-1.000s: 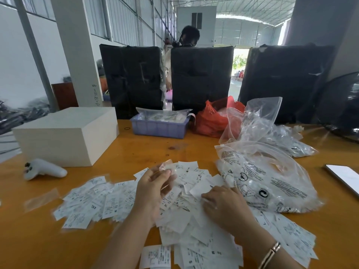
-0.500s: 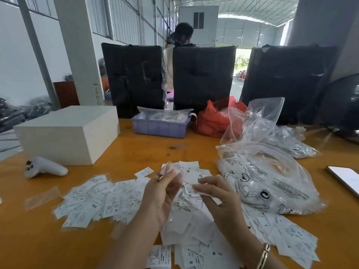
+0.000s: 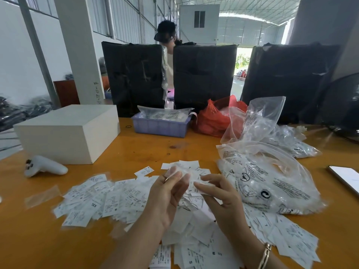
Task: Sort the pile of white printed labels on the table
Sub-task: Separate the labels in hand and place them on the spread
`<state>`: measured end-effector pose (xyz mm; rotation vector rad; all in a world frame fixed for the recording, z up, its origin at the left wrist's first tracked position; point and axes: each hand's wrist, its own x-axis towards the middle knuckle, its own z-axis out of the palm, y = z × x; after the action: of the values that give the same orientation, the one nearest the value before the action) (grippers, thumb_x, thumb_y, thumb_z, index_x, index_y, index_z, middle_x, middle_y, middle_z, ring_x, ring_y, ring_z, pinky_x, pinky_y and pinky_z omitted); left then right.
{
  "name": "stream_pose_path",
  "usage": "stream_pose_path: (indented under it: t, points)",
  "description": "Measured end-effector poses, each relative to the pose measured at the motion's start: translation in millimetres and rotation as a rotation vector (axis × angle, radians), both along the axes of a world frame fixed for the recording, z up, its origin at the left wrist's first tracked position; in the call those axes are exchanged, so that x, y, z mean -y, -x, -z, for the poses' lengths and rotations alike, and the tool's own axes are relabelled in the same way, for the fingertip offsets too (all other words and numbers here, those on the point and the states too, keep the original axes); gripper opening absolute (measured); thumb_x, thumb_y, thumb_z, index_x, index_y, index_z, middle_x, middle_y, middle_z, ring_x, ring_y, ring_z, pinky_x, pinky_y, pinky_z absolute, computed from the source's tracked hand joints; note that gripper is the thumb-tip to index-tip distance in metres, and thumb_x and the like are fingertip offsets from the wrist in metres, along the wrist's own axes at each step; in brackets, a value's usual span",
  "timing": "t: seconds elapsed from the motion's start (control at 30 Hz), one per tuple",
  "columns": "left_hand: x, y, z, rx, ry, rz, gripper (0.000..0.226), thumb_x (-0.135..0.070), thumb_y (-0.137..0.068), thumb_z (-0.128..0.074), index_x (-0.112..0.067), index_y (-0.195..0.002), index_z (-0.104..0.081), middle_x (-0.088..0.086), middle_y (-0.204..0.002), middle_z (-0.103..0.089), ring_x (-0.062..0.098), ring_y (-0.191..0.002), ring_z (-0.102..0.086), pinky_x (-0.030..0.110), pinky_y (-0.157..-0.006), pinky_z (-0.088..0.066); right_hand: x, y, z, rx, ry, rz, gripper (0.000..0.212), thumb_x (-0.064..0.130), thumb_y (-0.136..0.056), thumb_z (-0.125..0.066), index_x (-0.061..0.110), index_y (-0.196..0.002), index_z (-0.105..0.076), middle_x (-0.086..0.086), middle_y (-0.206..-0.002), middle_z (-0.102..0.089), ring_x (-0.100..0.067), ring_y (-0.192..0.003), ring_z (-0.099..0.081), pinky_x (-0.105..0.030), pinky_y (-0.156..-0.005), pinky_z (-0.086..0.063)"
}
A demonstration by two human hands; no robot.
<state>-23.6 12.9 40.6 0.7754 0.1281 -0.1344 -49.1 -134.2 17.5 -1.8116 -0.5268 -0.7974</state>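
Above the pile (image 3: 194, 226) at six o'clock, your left hand (image 3: 167, 199) pinches a clear sleeve (image 3: 174, 171); right hand (image 3: 217, 193) pinches a label (image 3: 196, 184). Read its size, then drop it at nine o'clock.

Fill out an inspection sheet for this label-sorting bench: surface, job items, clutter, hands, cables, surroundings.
Surface: orange table, a few dark spots near the middle.
Job's things: white labels spread left of the hands; a looser pile under and before them, some marked S, XL, XXL.
Clutter: white box, white controller, purple tray, red bag, clear bags, phone at the right edge.
Hands: left hand raised, pinching a small clear piece; right hand pinching a label.
Cables: nothing seen.
Surroundings: three black wrapped bundles behind the table, a person beyond them, a pillar, an open hall.
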Motion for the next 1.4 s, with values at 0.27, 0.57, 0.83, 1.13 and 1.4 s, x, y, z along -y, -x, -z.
stream_pose_path:
  t: [0.27,0.57,0.83,1.13,1.4]
  points:
    - [1,0,0,0.002,-0.031,0.018,0.054,-0.012,-0.067,-0.072,-0.007,-0.120,-0.059,0.014,-0.098,-0.074,0.016,-0.079,-0.073,0.020,-0.055,-0.056,1,-2,3,-0.009,0.027,-0.004,0.051,-0.011,-0.076,-0.068,0.032,-0.103,-0.070,0.002,-0.101,-0.061,-0.001,-0.092,-0.057,-0.008,-0.074,-0.044]
    - [1,2,0,0.036,-0.095,0.113,0.051,-0.006,-0.067,-0.071,-0.009,-0.116,-0.059,0.015,-0.092,-0.074,0.019,-0.076,-0.073,0.023,-0.057,-0.057,4,-6,4,0.022,-0.034,0.089,0.045,-0.010,-0.078,-0.067,0.027,-0.102,-0.071,0.005,-0.094,-0.062,0.001,-0.088,-0.057,-0.007,-0.071,-0.044]
    - [0,3,-1,0.062,-0.129,0.198,0.053,-0.005,-0.066,-0.072,-0.010,-0.117,-0.059,0.016,-0.085,-0.072,0.019,-0.069,-0.071,0.024,-0.058,-0.057,6,-9,4,0.074,0.052,0.180,0.049,-0.014,-0.074,-0.069,0.026,-0.103,-0.070,0.007,-0.098,-0.059,0.007,-0.089,-0.053,-0.004,-0.073,-0.042]
    - [-1,3,0,0.108,-0.424,0.225,0.030,-0.006,-0.085,-0.068,-0.015,-0.112,-0.061,0.010,-0.088,-0.075,0.021,-0.082,-0.073,0.025,-0.062,-0.056,8,-11,3,0.089,0.189,0.258,0.051,-0.014,-0.073,-0.057,0.024,-0.105,-0.071,0.011,-0.104,-0.052,0.012,-0.087,-0.045,-0.001,-0.074,-0.037]
    - [2,1,2,0.046,-0.402,0.170,0.036,0.000,-0.077,-0.073,-0.016,-0.108,-0.065,0.009,-0.089,-0.076,0.020,-0.079,-0.074,0.023,-0.057,-0.055,4,-2,3,-0.370,0.037,-0.135,0.087,-0.013,-0.076,-0.035,0.031,-0.148,-0.011,0.030,-0.147,-0.018,0.015,-0.133,-0.024,-0.005,-0.106,-0.022]
